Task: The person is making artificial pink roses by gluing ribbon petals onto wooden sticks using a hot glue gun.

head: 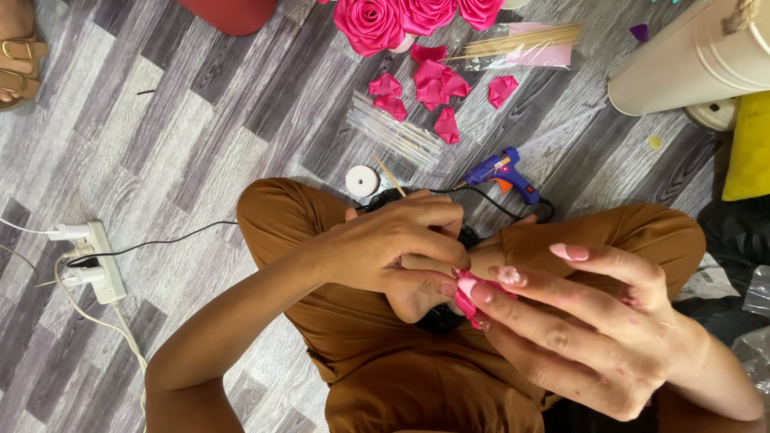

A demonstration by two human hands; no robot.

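Pink ribbon petal (468, 298): pinched between left hand (393, 248) and right hand (585, 321), both grips closed on it; keep folds tight, glue gun (504, 172) at twelve o'clock.

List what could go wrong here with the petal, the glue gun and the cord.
1. Both hands, left hand and right hand, pinch one small pink petal; it could slip or crease.
2. The glue gun lies on the floor by the knees; a leg might bump it.
3. Its cord runs under the legs and could snag.
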